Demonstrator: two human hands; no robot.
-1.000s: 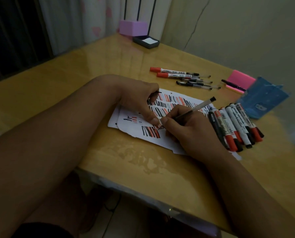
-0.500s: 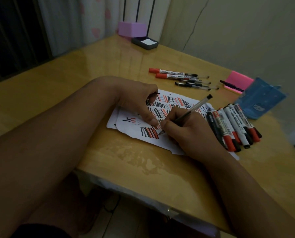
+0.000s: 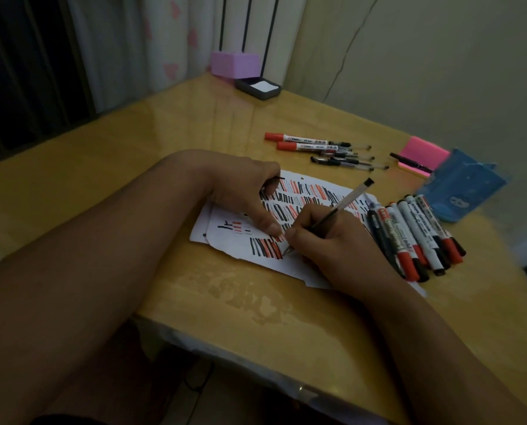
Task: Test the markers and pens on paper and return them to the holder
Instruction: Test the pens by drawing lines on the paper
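Hands: right hand (image 3: 333, 240) grips a clear-barrelled pen (image 3: 345, 200) in a writing hold. The left hand (image 3: 244, 191) lies on the paper (image 3: 228, 240) with one fingertip pressed down just beside the pen tip. Its other fingers are curled, and a thin dark sliver shows at its far side; whether it is held cannot be told.
Change: over the last second the pen tip has travelled from beside the left fingertip toward the near end of the lowest row of strokes. The left hand has kept its place.
Meaning: one test stroke appears near its finish. Whether this pen leaves a visible line is too faint to judge. Its return to the holder is not yet done.
Task things: a near marker group (image 3: 415, 234) lies side by side just right of the writing hand, partly on the sheet. A far pen group (image 3: 317, 148) lies beyond the paper, well apart from it. The blue holder (image 3: 461, 191), judged as such by its shape, stands at the right edge.
Surroundings: the worktop (image 3: 133, 148) also carries a pink note pad (image 3: 422, 154) with a dark pen across it, a purple box (image 3: 234, 64) and a dark tray (image 3: 259, 87).
Obstructions: the near marker group lies between the writing hand and the holder, so any carry would likely pass over it.
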